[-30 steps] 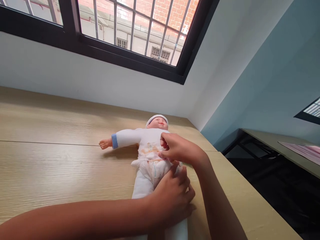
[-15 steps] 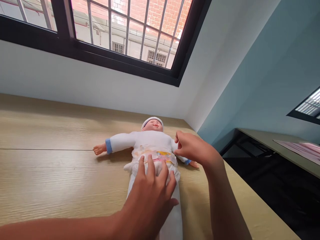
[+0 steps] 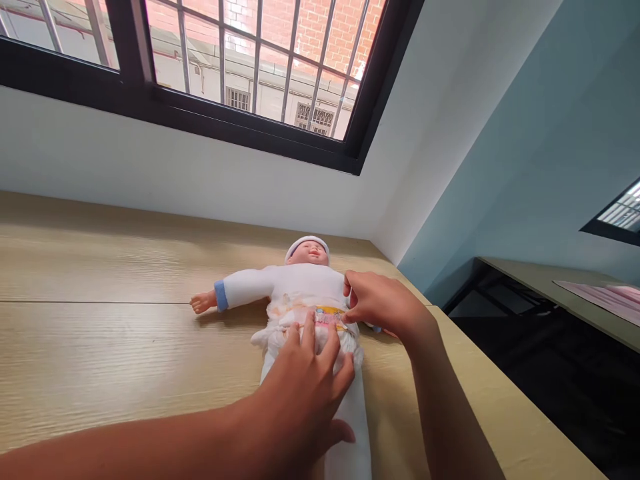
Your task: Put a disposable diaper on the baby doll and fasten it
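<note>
- Both hands have closed in on the diaper (image 3: 325, 319) since the last frame, the left hand (image 3: 300, 390) edging up and the right hand (image 3: 383, 303) dropping to the waistband.
- The doll (image 3: 305, 287) lies on its back, arms out, so the diaper's front faces up within reach.
- The left hand is open, fingers spread, pressing the diaper flat against the doll and gripping nothing.
- The right hand is half closed, fingertips at the diaper's top edge; whether they pinch it cannot be told.
- The table (image 3: 100, 267) lies under the doll, giving the press something firm.
- Beyond the doll's head is a barred window (image 3: 200, 110); right of the doll, past the table, a desk (image 3: 530, 280) holds a pink sheet (image 3: 600, 297).
</note>
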Tool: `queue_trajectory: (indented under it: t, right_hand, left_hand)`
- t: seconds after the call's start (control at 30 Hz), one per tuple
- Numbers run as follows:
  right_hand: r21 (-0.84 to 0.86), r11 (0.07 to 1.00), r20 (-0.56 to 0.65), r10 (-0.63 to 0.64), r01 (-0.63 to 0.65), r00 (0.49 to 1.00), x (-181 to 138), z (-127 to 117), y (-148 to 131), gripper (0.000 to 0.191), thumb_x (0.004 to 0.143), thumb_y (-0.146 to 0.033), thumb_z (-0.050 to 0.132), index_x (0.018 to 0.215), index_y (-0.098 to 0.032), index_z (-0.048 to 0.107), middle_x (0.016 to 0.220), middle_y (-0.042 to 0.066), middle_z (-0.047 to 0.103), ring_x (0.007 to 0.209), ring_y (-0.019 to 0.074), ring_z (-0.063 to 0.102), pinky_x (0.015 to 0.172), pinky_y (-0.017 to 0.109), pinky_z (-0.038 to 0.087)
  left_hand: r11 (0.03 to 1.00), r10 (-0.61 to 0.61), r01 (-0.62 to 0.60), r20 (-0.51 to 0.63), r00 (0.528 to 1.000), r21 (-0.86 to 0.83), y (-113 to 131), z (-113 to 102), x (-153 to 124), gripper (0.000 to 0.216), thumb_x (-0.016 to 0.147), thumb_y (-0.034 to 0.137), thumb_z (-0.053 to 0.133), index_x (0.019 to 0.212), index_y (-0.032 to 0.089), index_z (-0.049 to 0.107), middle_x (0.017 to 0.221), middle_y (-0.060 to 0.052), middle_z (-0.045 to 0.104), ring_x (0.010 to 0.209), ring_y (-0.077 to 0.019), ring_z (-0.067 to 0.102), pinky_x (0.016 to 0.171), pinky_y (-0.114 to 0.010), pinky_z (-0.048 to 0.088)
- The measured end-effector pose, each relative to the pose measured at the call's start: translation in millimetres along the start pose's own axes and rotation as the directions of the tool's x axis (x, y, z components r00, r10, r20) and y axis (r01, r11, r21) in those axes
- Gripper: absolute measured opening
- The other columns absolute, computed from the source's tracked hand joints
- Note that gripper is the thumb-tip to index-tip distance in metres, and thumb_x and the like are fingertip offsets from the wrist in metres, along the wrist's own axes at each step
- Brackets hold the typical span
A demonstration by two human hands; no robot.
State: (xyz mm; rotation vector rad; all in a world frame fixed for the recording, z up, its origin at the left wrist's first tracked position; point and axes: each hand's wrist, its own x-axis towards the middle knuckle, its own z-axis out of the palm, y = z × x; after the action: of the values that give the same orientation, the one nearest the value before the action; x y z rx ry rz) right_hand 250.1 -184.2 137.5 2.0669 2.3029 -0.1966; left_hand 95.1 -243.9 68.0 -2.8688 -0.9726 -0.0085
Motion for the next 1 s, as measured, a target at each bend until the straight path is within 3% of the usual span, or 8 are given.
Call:
queue_trajectory:
  t: [0.07,0.2,0.37,0.63,0.8,1.0]
  right_hand:
    - [0.055,0.998,-0.018,-0.031,0.032,0.999,0.2,-1.0,3.9,0.018,0.071,-0.026,0.069,0.085,-0.021,0.059,0.084,-0.003,0.066,0.074,0.0153,0.057,0.055,0.025,0.034]
    - [0.22,0.951,-0.042,-0.213,0.217,0.976,2.8,0.3,2.5,0.02,0.081,-0.03,0.063,0.1,-0.024,0.066,0.086,-0.003,0.068,0.076,0.0143,0.06,0.063,0.025,0.041]
    - [0.208,0.929,-0.102,-0.291,0.307,0.951,5.9,7.1,-10.7,0.027,0.086,-0.022,0.056,0.109,-0.026,0.068,0.089,-0.001,0.071,0.079,0.0154,0.062,0.07,0.025,0.042]
    - [0.045,0.955,-0.091,-0.288,0.293,0.953,6.7,9.6,-19.1,0.016,0.083,-0.014,0.055,0.084,-0.022,0.068,0.077,0.001,0.065,0.065,0.012,0.054,0.057,0.024,0.031]
    - [-0.06,0.958,-0.097,-0.287,0.282,0.953,6.0,13.3,-25.0,0.016,0.08,-0.013,0.049,0.065,-0.019,0.049,0.064,-0.003,0.055,0.055,0.0098,0.039,0.051,0.026,0.022]
    - [-0.05,0.939,-0.091,-0.345,0.341,0.934,8.7,12.2,-23.3,0.024,0.08,-0.017,0.049,0.061,-0.019,0.035,0.057,-0.004,0.044,0.053,0.0097,0.031,0.05,0.028,0.02]
  left_hand:
    - [1.0,0.008,-0.008,0.003,1.0,0.007,0.5,1.3,0.4,0.074,0.088,0.064,0.043,0.144,0.016,0.038,0.146,-0.026,0.039,0.134,-0.0474,0.035,0.104,-0.065,0.036]
    - [1.0,-0.002,0.001,0.048,0.999,0.028,2.4,2.2,2.3,0.073,0.089,0.061,0.045,0.145,0.014,0.037,0.147,-0.028,0.036,0.135,-0.0472,0.034,0.106,-0.064,0.035]
    - [0.999,-0.012,0.01,0.053,0.999,0.049,3.7,1.5,2.8,0.073,0.089,0.06,0.047,0.146,0.015,0.036,0.148,-0.028,0.035,0.134,-0.0482,0.035,0.105,-0.064,0.036]
    - [0.995,-0.036,0.034,0.019,0.999,0.092,6.9,7.1,3.6,0.073,0.088,0.061,0.049,0.144,0.015,0.038,0.146,-0.03,0.035,0.135,-0.0504,0.032,0.104,-0.065,0.036]
    - [0.995,-0.029,0.025,0.038,0.999,0.093,8.3,4.7,3.2,0.071,0.089,0.058,0.049,0.144,0.014,0.037,0.146,-0.029,0.037,0.136,-0.047,0.034,0.106,-0.065,0.032]
    - [0.996,-0.027,0.02,0.09,0.996,0.084,7.2,1.5,4.6,0.07,0.09,0.057,0.048,0.146,0.017,0.035,0.148,-0.027,0.036,0.134,-0.0457,0.037,0.105,-0.066,0.033]
